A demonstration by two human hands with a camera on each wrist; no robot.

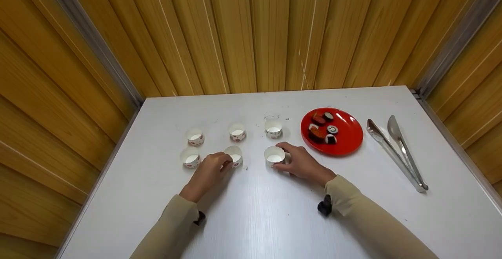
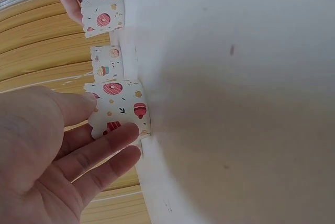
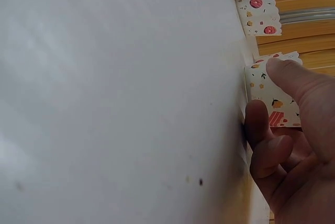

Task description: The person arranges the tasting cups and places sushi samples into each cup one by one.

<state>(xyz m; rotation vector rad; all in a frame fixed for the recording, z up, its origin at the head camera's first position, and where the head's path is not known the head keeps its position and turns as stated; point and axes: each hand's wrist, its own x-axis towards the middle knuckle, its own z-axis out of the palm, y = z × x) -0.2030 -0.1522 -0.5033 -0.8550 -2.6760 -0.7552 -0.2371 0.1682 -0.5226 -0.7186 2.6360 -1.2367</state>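
Observation:
In the head view, my left hand [image 1: 210,170] pinches a white paper baking cup [image 1: 234,158] in the middle of the front row. The left wrist view shows that cup [image 2: 121,106] printed with pink sweets, thumb at its scalloped rim. My right hand [image 1: 304,165] holds another paper baking cup [image 1: 274,157] at the front row's right end, thumb and fingers around its side. This cup [image 3: 275,90] stands upright on the table. A third front cup [image 1: 191,158] is beside my left hand. Behind them stands a back row of three, including a cup [image 1: 273,128] behind my right hand's one.
A red plate [image 1: 349,137] with several sushi pieces [image 1: 317,134] lies right of the cups. Metal tongs [image 1: 396,159] rest farther right on the white table [image 1: 251,219]. Yellow wood-patterned panels [image 1: 270,35] rise behind the table and at both sides.

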